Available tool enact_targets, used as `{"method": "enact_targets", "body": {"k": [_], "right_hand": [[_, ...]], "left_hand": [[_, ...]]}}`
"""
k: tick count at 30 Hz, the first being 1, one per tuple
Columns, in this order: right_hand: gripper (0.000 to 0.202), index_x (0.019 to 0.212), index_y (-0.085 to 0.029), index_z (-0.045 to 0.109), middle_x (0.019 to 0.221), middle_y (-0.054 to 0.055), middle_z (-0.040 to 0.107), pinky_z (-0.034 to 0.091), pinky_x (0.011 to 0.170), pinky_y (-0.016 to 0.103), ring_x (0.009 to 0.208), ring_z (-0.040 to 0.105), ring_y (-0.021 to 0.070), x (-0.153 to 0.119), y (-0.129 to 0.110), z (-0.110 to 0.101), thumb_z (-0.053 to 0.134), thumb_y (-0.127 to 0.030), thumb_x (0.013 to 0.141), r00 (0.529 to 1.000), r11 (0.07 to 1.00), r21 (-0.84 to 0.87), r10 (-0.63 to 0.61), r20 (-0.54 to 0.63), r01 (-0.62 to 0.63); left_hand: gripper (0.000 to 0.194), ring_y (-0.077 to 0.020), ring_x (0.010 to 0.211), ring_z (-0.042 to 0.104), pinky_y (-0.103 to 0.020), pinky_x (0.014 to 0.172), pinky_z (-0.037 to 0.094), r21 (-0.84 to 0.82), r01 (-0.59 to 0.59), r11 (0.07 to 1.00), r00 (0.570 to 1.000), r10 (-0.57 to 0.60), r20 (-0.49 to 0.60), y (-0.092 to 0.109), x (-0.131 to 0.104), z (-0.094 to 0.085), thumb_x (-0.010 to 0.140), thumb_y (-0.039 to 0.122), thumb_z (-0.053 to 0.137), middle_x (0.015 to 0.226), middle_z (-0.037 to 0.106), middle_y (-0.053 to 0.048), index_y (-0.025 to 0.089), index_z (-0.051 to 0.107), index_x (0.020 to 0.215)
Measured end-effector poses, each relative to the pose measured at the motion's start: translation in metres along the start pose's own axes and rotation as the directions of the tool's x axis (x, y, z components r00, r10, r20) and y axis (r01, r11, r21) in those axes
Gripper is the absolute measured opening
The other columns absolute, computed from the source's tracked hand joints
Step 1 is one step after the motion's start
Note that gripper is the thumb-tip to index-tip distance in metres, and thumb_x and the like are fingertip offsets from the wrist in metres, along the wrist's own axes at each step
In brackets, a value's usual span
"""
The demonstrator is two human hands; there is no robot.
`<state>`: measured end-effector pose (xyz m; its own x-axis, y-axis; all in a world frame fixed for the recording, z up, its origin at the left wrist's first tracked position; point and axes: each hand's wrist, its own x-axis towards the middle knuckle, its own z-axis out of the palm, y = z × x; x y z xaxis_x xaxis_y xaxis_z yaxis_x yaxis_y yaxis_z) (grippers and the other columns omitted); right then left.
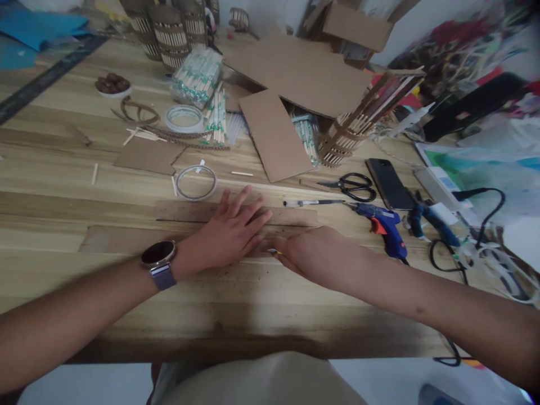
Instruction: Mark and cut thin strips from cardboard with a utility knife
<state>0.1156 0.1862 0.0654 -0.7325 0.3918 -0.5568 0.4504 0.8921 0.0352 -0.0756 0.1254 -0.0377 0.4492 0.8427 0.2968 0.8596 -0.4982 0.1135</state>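
Fingers of the left hand (223, 239) spread flat over 2 cardboard strips (295, 217). Beside them, the right hand (311, 253) curls round a small cutter (277, 252). Black-handled scissors (342, 183) lie beyond its fingers.

Near the desk's (169, 320) far edge, slatted cylinders (171, 39) and a packet of paper-wrapped sticks (197, 76); toward its far left corner, a white bowl (121, 94) of brown, rounded pieces (112, 83); left of the desk's middle, 2 tape rolls (184, 129), 1 closer to the near edge; toward the right edge, black-handled scissors (341, 184), a dark smartphone (390, 183) and a blue glue gun (387, 222), its nozzle beside a pen (314, 202).
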Motion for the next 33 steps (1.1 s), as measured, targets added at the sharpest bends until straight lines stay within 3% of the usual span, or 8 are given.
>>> {"method": "enact_targets", "body": {"k": [7, 14, 19, 24, 33], "right_hand": [[0.025, 0.112, -0.020, 0.070, 0.079, 0.005, 0.076, 0.037, 0.051, 0.028, 0.073, 0.073, 0.0217, 0.000, 0.003, 0.005, 0.048, -0.019, 0.100, 1.000, 0.999, -0.050, -0.021, -0.019, 0.020], [0.041, 0.119, -0.019, 0.066, 0.076, 0.008, 0.076, 0.033, 0.047, 0.027, 0.069, 0.073, 0.0233, 0.002, -0.005, 0.013, 0.046, -0.001, 0.089, 0.998, 0.980, -0.199, -0.032, -0.046, 0.022], [0.029, 0.107, -0.022, 0.068, 0.071, 0.004, 0.073, 0.026, 0.045, 0.030, 0.066, 0.071, 0.0218, -0.010, 0.012, 0.022, 0.049, -0.006, 0.092, 0.997, 0.988, -0.154, -0.024, -0.074, 0.012], [0.034, 0.114, -0.024, 0.066, 0.069, 0.002, 0.071, 0.024, 0.045, 0.029, 0.060, 0.067, 0.0197, -0.025, 0.030, 0.035, 0.045, -0.008, 0.093, 0.996, 0.985, -0.164, 0.032, -0.086, -0.046], [0.040, 0.121, -0.026, 0.065, 0.071, 0.003, 0.070, 0.019, 0.046, 0.030, 0.061, 0.066, 0.0190, -0.035, 0.042, 0.046, 0.044, -0.006, 0.093, 0.994, 0.972, -0.233, 0.008, -0.112, -0.034]], "left_hand": [[0.045, -0.0480, 0.150, 0.024, -0.075, 0.116, 0.019, 0.002, -0.007, 1.000, 1.000, 0.007, -0.002, 0.001, 0.000, -0.001, 0.104, 0.033, 0.047, 0.154, 0.047, -0.020, 0.012, 0.054, 0.144], [0.045, -0.0476, 0.149, 0.024, -0.076, 0.116, 0.019, -0.015, -0.019, 1.000, 1.000, 0.019, -0.016, -0.001, -0.001, 0.000, 0.105, 0.032, 0.045, 0.154, 0.047, -0.020, 0.012, 0.053, 0.145], [0.044, -0.0433, 0.152, 0.021, -0.073, 0.119, 0.015, -0.035, -0.013, 0.999, 1.000, 0.012, -0.021, -0.003, -0.003, 0.001, 0.104, 0.031, 0.049, 0.154, 0.048, -0.016, 0.016, 0.054, 0.145], [0.045, -0.0428, 0.152, 0.021, -0.072, 0.120, 0.015, -0.056, -0.011, 0.998, 1.000, 0.010, -0.011, -0.002, -0.003, -0.002, 0.104, 0.029, 0.049, 0.154, 0.048, -0.017, 0.015, 0.052, 0.147], [0.046, -0.0435, 0.153, 0.018, -0.072, 0.120, 0.013, -0.039, -0.004, 0.999, 1.000, 0.005, 0.022, -0.002, -0.004, -0.004, 0.105, 0.031, 0.045, 0.158, 0.043, -0.016, 0.014, 0.050, 0.149]]}}
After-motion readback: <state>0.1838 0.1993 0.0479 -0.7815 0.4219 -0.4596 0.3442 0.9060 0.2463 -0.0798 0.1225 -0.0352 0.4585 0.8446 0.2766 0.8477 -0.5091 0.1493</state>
